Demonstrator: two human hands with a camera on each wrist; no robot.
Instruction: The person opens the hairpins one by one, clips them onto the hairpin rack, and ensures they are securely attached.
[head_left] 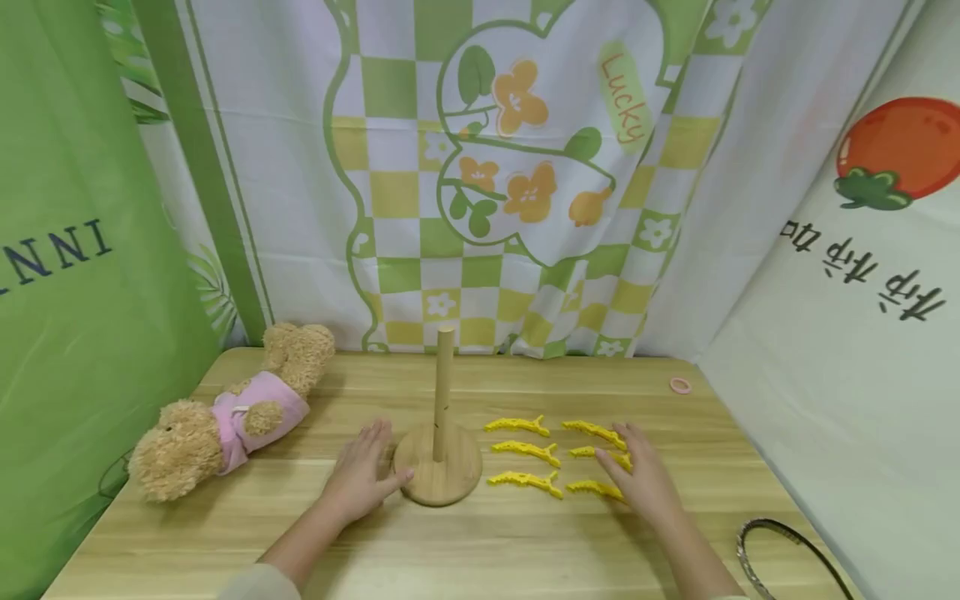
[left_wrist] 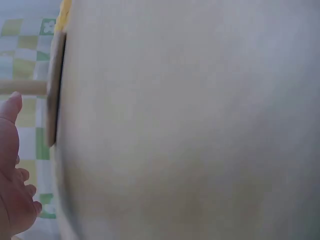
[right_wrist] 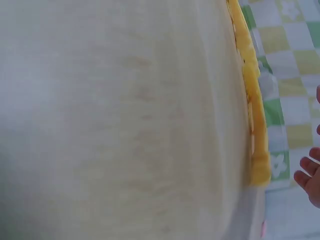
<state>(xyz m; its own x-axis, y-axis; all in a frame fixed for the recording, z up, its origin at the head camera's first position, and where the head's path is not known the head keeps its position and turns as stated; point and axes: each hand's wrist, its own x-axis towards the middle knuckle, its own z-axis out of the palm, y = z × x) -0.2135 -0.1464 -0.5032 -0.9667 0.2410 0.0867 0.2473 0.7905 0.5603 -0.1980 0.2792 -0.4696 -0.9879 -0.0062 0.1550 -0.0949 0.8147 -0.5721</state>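
A wooden stand with an upright rod point(head_left: 442, 392) on a round base point(head_left: 465, 471) stands mid-table. My left hand point(head_left: 363, 475) is beside it with fingers extended, the thumb overlapping the base's left edge; whether it touches cannot be told. Right of the stand, several yellow alligator-style hair clips lie in two columns, the left column including a middle clip point(head_left: 525, 451). Over the right ends of the other column, near its top clip point(head_left: 592, 430), hovers or rests my right hand point(head_left: 645, 479), fingers spread and holding nothing. Yellow clips point(right_wrist: 255, 100) show edge-on in the right wrist view.
A teddy bear point(head_left: 262, 408) in a pink outfit lies on the table's left side. A small pink ring point(head_left: 680, 386) is at the back right, and a dark headband-like loop point(head_left: 750, 542) at the front right. Printed curtains point(head_left: 300, 167) surround the wooden table point(head_left: 420, 550).
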